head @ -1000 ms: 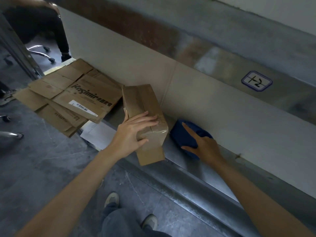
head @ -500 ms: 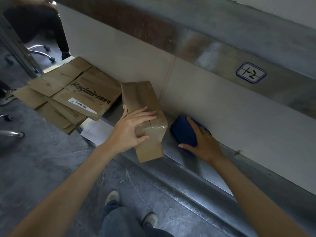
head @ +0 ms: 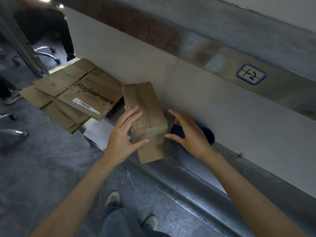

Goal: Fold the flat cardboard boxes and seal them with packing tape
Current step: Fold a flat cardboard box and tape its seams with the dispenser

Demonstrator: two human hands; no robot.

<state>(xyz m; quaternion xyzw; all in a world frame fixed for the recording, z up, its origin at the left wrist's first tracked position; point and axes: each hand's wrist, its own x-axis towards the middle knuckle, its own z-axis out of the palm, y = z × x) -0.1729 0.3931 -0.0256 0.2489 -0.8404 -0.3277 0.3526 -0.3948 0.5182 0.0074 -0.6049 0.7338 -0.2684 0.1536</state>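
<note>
The folded box (head: 150, 106) of brown cardboard lies on the narrow metal tabletop (head: 196, 170), its taped near end reaching over the front edge. The left hand (head: 121, 139) grasps its left side, fingers on top, thumb on the glossy tape. The right hand (head: 193, 134) is released and spread just beside the box, above a blue object (head: 208, 135). Flat cardboard boxes (head: 82, 93) overhang the edge at left. A smooth pale panel (head: 222, 108) closes the back.

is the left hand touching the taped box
Touching. Head view shows the left hand gripping the box, fingers on top, thumb on its taped end.
</note>
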